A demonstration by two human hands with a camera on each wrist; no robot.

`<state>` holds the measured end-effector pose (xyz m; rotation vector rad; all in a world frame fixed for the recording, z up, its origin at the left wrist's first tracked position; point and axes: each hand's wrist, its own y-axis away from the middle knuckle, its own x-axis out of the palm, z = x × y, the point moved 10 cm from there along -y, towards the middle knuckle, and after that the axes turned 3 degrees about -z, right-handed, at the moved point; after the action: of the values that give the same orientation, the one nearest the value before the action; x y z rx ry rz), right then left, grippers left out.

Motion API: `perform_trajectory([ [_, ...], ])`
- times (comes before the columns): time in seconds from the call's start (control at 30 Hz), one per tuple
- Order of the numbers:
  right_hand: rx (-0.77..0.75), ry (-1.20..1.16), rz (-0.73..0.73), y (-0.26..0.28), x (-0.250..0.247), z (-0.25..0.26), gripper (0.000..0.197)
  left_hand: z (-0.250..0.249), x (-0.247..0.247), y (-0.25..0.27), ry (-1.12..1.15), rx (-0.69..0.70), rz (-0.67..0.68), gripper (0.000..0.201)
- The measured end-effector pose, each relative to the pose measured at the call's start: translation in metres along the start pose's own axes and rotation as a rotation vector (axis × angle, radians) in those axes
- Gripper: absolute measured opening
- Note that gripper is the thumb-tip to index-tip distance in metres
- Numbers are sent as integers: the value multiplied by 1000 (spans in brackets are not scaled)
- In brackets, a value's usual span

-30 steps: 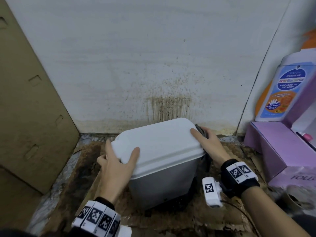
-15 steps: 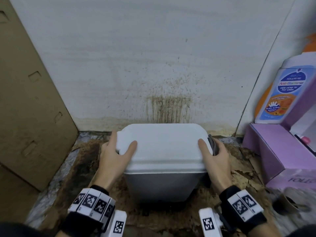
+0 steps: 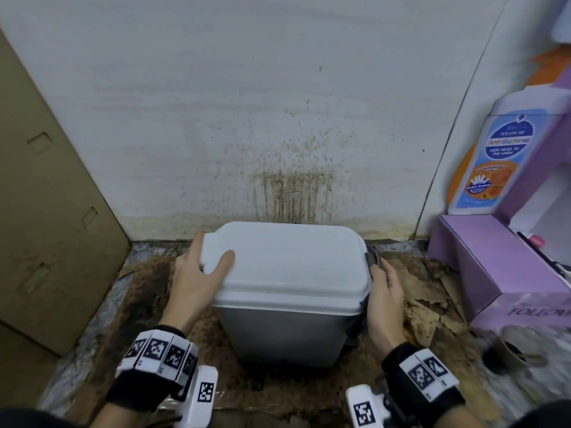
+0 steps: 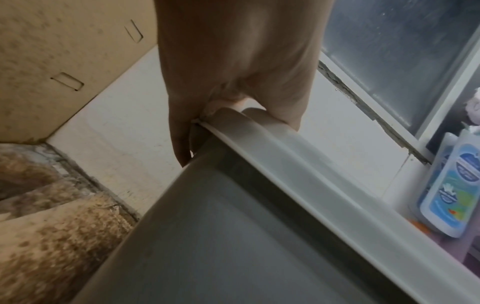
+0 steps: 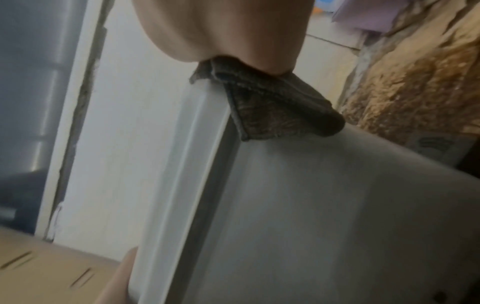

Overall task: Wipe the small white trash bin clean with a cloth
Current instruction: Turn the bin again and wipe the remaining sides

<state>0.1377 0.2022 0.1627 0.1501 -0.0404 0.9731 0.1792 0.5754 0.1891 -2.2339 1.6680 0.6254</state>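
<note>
Grey cloth (image 5: 275, 109) half-hidden under right hand (image 3: 384, 307)

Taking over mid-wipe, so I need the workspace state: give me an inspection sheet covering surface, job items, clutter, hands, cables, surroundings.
Surface: stained brown cardboard on the floor, torn at right.
Job's things: white trash bin upright, lid closed; dark cloth pressed to its right side.
Clutter: wash bottle, purple box, tape roll at right.
Grippers: left hand grips the lid's left corner; right hand presses the cloth against the bin.
Cables: nothing seen.
Surroundings: stained wall behind; cardboard panel at left.
</note>
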Motion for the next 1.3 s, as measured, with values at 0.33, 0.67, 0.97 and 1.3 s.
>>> perform_trajectory([
  [0.33,69,-88,135,3,19,6,15,-57,-1,29,-349,379,-258,53],
  [0.67,-29,-130,185,20,50,21,32,-139,88,72,-367,674,83,59],
  [0.97,-121,-59,301,43,95,30,34,-142,76,62,-604,601,-23,74],
  [1.3,34,-127,195,20,105,23,30,-130,42,43,-554,572,-70,67],
])
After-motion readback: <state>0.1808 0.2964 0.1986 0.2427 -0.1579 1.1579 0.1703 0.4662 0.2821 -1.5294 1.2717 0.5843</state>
